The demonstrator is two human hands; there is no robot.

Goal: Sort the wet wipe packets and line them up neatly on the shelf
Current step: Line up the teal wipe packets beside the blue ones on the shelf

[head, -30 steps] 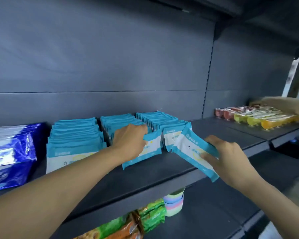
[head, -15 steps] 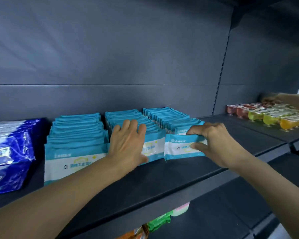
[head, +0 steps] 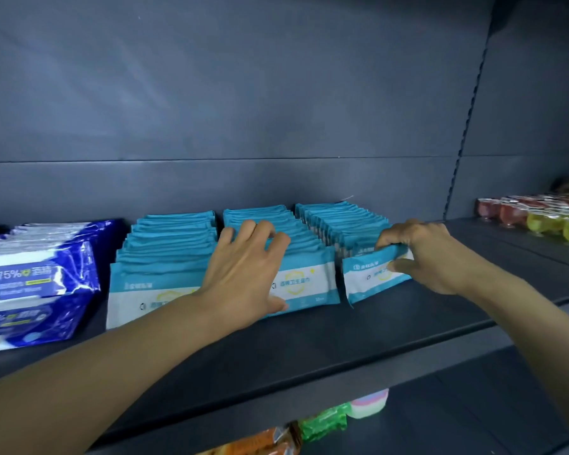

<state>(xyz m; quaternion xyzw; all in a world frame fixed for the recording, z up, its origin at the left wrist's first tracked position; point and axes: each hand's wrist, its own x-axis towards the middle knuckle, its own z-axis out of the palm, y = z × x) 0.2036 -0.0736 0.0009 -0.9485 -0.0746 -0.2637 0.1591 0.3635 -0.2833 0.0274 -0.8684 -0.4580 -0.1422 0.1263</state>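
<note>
A: The right hand (head: 431, 254) pinches the front packet (head: 373, 277) of the right row (head: 340, 223), fingers curled over its top edge and thumb on its face. The packet leans, its lower corner kicked forward off the row.

B: And the left hand (head: 243, 274)?

A: Spread flat, fingers on the packet tops of the middle row (head: 270, 231), just left of the right row, thumb at that row's front packet. The left row (head: 168, 244) stands beyond it, untouched.

B: What might go wrong?

A: If the pinch lets go while the packet leans, I'd judge it slides flat onto the shelf (head: 391, 330). Pushing it back hard could buckle the thin packets behind. Whether its base is seated I can't tell; the bottom edge is blurred.
</note>
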